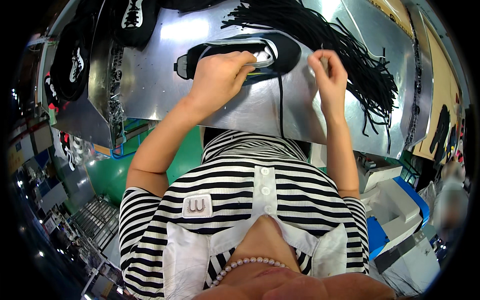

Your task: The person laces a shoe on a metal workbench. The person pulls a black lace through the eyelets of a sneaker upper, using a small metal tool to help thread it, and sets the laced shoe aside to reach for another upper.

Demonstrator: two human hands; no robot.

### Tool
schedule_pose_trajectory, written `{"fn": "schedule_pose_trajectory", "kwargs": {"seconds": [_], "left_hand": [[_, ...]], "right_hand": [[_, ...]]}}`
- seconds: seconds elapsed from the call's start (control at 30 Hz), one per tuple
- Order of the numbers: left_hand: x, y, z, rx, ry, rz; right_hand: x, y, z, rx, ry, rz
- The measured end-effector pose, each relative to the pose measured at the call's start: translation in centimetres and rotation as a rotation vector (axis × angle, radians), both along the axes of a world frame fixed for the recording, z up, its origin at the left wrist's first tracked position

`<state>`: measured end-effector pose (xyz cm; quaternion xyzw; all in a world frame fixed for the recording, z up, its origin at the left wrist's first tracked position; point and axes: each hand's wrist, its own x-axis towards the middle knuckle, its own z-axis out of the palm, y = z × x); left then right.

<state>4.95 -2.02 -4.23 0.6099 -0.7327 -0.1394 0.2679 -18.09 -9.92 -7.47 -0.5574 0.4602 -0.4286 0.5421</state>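
Note:
A black shoe (289,54) with a pale eyelet edge lies on its sole on the metal table, its toe to the right and its heel to the left. White stuffing shows inside the opening. My left hand (216,80) is closed in a pinch on the shoe's near eyelet edge. From that edge a black shoelace (281,102) runs toward me and hangs over the table's front edge. My right hand (330,77) is raised to the right of the toe, apart from the shoe. Its thumb and fingers are curled together, and whatever they hold is too small to make out.
A large bundle of black shoelaces (345,55) spreads along the back and right of the metal table (160,95). More black shoes (75,60) with white lacing areas stand at the left. A grey-and-blue plastic bin (395,212) is below the table at the right.

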Motion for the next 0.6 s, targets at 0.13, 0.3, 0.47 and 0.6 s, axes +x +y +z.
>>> {"fn": "schedule_pose_trajectory", "kwargs": {"seconds": [0.13,0.3,0.47,0.6], "left_hand": [[-1.3,-0.4,1.2,-0.091,0.005,0.008],[-0.6,-1.0,2.9,-0.13,0.06,0.068],[2.5,-2.5,7.6,-0.181,0.37,0.19],[2.4,-2.5,6.2,-0.068,0.242,0.09]], "right_hand": [[0.7,2.0,-1.0,0.135,0.129,0.173],[-0.3,3.4,-1.0,0.27,0.134,0.457],[-7.5,10.2,0.6,0.155,0.491,0.789],[-10.4,11.8,1.3,0.042,0.4,0.58]]}}
